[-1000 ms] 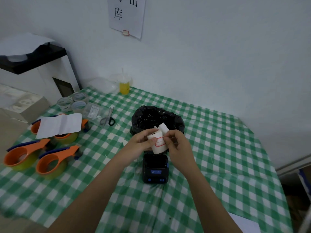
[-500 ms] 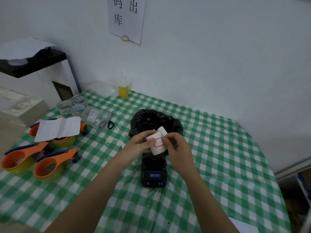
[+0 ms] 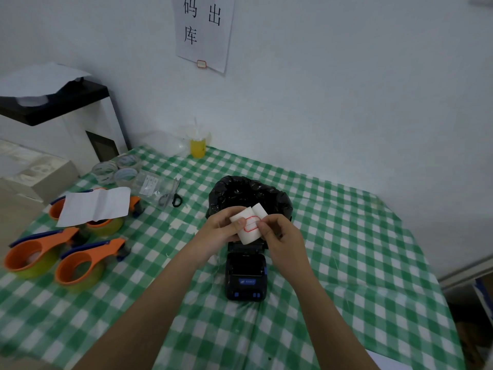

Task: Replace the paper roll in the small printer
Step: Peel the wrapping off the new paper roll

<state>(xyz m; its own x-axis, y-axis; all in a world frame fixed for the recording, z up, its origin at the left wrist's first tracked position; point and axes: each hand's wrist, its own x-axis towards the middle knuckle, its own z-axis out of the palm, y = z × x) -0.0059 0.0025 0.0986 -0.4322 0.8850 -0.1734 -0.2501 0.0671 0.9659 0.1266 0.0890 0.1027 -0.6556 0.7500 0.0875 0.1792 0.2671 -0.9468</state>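
A small black printer (image 3: pixel 246 276) with blue buttons lies on the green checked tablecloth (image 3: pixel 346 263), its lid end towards the far side. Just above it I hold a white paper roll (image 3: pixel 249 227) with red-bordered labels. My left hand (image 3: pixel 218 229) grips the roll from the left, thumb on its face. My right hand (image 3: pixel 280 237) pinches the roll's right side, and a loose paper end sticks up behind the fingers. The printer's far end is hidden under the roll and my hands.
A black bin bag (image 3: pixel 248 193) stands right behind the printer. Three orange tape dispensers (image 3: pixel 80 265) and a folded sheet (image 3: pixel 93 204) lie at the left, with scissors (image 3: pixel 170 196), clear tape rolls (image 3: pixel 114 169) and a yellow drink cup (image 3: pixel 198 145) further back.
Both hands stay on the roll above the printer; the fingers shift slightly on the label. The view has tilted a little.
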